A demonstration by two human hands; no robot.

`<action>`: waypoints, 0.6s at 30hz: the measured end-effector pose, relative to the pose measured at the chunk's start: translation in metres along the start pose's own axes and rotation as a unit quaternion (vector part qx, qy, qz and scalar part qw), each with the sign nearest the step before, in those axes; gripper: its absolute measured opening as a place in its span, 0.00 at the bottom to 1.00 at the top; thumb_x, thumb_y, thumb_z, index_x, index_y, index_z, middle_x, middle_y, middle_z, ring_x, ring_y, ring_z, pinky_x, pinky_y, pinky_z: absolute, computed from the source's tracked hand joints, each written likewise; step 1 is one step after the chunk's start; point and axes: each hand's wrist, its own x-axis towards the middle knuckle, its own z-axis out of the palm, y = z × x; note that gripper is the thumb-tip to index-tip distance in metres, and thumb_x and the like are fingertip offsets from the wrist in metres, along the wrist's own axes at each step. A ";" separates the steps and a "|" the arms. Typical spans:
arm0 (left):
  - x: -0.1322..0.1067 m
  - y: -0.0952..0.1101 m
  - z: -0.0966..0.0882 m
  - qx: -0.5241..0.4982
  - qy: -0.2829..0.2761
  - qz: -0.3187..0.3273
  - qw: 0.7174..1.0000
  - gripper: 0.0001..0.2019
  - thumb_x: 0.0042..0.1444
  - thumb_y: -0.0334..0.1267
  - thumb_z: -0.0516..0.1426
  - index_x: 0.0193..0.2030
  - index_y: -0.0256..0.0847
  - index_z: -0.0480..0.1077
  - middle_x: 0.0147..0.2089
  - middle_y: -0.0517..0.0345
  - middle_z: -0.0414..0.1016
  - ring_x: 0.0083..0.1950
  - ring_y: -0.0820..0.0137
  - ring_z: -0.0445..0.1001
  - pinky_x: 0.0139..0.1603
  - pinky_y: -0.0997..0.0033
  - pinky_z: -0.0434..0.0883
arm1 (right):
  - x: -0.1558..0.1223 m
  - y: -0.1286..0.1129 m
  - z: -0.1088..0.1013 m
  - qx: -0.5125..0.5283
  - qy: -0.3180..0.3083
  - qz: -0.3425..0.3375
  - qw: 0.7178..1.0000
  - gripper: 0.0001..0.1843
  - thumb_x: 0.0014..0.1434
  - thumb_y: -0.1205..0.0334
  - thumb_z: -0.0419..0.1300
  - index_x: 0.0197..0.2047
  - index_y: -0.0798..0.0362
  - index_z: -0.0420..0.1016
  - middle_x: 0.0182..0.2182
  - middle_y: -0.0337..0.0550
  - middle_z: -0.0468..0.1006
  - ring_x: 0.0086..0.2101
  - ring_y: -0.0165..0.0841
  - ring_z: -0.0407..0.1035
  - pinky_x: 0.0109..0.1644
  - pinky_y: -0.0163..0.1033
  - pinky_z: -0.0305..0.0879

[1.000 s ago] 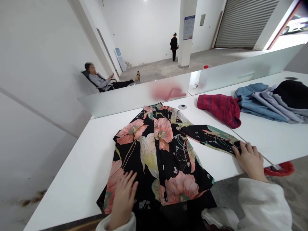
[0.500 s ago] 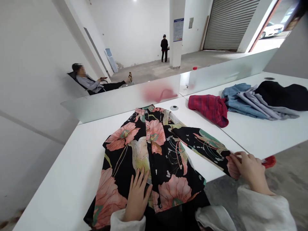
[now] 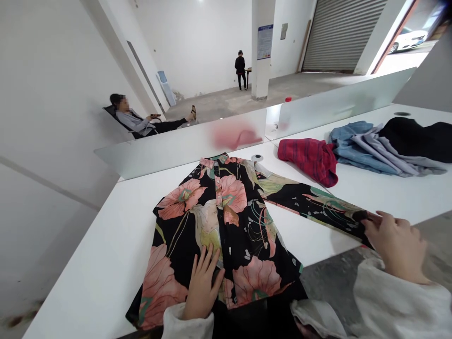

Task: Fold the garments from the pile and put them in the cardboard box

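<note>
The floral shirt [image 3: 226,226] lies front up on the white table [image 3: 106,263], buttoned, collar away from the person and hem hanging just over the near edge. The right hand [image 3: 397,242] is closed on the cuff of its long sleeve [image 3: 314,205], drawing it out straight to the right past the table's edge, while the left hand [image 3: 203,282] rests flat and open on the lower front, fingers spread, gripping nothing. The body looks smoothed and spread, with one sleeve extended — no fold is made yet, and the other sleeve is not visible. Both forearms, in pale sleeves, reach forward from below. A red plaid garment [image 3: 310,157] and a pile of blue, grey and black clothes [image 3: 384,143] lie well apart.
</note>
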 end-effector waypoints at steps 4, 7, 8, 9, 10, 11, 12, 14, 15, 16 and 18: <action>0.004 0.003 0.001 0.003 0.001 0.019 1.000 0.24 0.64 0.41 0.47 0.66 0.43 0.54 0.68 0.49 0.53 0.69 0.58 0.49 0.63 0.45 0.59 | 0.000 -0.070 -0.024 0.065 -0.008 -0.210 0.976 0.20 0.63 0.57 0.47 0.52 0.56 0.71 0.45 0.59 0.73 0.43 0.49 0.70 0.42 0.51 0.67; 0.016 0.020 0.007 0.005 0.011 0.020 1.000 0.24 0.63 0.40 0.47 0.66 0.41 0.56 0.68 0.47 0.55 0.69 0.55 0.50 0.62 0.44 0.59 | 0.008 -0.151 -0.054 0.126 0.009 -0.383 0.915 0.19 0.63 0.59 0.50 0.54 0.56 0.69 0.57 0.58 0.65 0.54 0.47 0.62 0.54 0.51 0.61; 0.022 0.029 0.010 0.005 0.015 0.015 1.000 0.24 0.63 0.40 0.48 0.65 0.41 0.57 0.68 0.47 0.55 0.69 0.54 0.50 0.62 0.43 0.59 | 0.008 -0.182 -0.064 0.142 0.008 -0.441 0.886 0.19 0.64 0.60 0.50 0.55 0.56 0.69 0.59 0.57 0.63 0.56 0.48 0.59 0.57 0.52 0.58; 0.028 0.040 0.013 0.004 0.018 0.011 1.000 0.23 0.63 0.39 0.48 0.65 0.40 0.58 0.67 0.46 0.56 0.69 0.52 0.51 0.62 0.43 0.59 | 0.006 -0.213 -0.070 0.156 -0.001 -0.501 0.851 0.19 0.64 0.60 0.50 0.56 0.54 0.68 0.60 0.56 0.62 0.58 0.47 0.57 0.59 0.52 0.55; 0.035 0.052 0.015 0.001 0.022 0.004 1.000 0.23 0.62 0.39 0.48 0.64 0.38 0.59 0.67 0.45 0.56 0.68 0.51 0.52 0.61 0.42 0.59 | 0.003 -0.244 -0.074 0.171 -0.020 -0.561 0.810 0.20 0.65 0.59 0.49 0.58 0.52 0.67 0.61 0.53 0.61 0.59 0.46 0.56 0.60 0.52 0.54; 0.040 0.064 0.016 -0.005 0.026 -0.002 1.000 0.23 0.62 0.39 0.49 0.64 0.37 0.60 0.67 0.43 0.56 0.68 0.50 0.52 0.62 0.42 0.59 | -0.003 -0.274 -0.072 0.181 -0.046 -0.610 0.770 0.20 0.66 0.56 0.49 0.59 0.50 0.66 0.61 0.51 0.61 0.59 0.44 0.56 0.60 0.52 0.53; 0.045 0.074 0.016 -0.014 0.029 -0.003 0.999 0.23 0.62 0.40 0.49 0.64 0.37 0.60 0.67 0.43 0.56 0.68 0.49 0.52 0.62 0.42 0.59 | -0.009 -0.301 -0.067 0.184 -0.072 -0.640 0.743 0.22 0.66 0.53 0.48 0.60 0.50 0.65 0.62 0.50 0.60 0.59 0.44 0.56 0.60 0.53 0.53; 0.047 0.084 0.012 -0.034 0.027 0.005 0.999 0.24 0.62 0.41 0.49 0.64 0.37 0.59 0.67 0.43 0.57 0.68 0.51 0.53 0.61 0.43 0.60 | -0.021 -0.346 -0.043 0.165 -0.115 -0.636 0.745 0.27 0.65 0.49 0.49 0.63 0.51 0.60 0.64 0.54 0.56 0.62 0.50 0.51 0.60 0.58 0.51; 0.044 0.082 0.008 -0.042 0.023 0.010 0.999 0.24 0.62 0.41 0.48 0.64 0.38 0.59 0.67 0.44 0.57 0.67 0.52 0.54 0.61 0.45 0.61 | -0.026 -0.363 -0.027 0.157 -0.129 -0.615 0.762 0.30 0.64 0.47 0.49 0.65 0.52 0.57 0.65 0.56 0.54 0.63 0.51 0.47 0.61 0.59 0.48; 0.038 0.074 0.003 -0.045 0.019 0.010 0.999 0.23 0.63 0.41 0.47 0.64 0.39 0.59 0.66 0.46 0.58 0.67 0.54 0.56 0.60 0.46 0.63 | -0.030 -0.376 -0.011 0.155 -0.140 -0.591 0.780 0.32 0.64 0.46 0.49 0.66 0.53 0.55 0.65 0.57 0.52 0.64 0.52 0.44 0.62 0.60 0.47; 0.017 0.043 -0.012 -0.037 0.023 -0.007 0.999 0.22 0.64 0.40 0.45 0.63 0.41 0.61 0.64 0.49 0.62 0.65 0.57 0.61 0.59 0.49 0.65 | -0.034 -0.391 0.021 0.159 -0.153 -0.536 0.815 0.33 0.64 0.45 0.48 0.67 0.55 0.53 0.66 0.59 0.49 0.64 0.53 0.42 0.62 0.61 0.45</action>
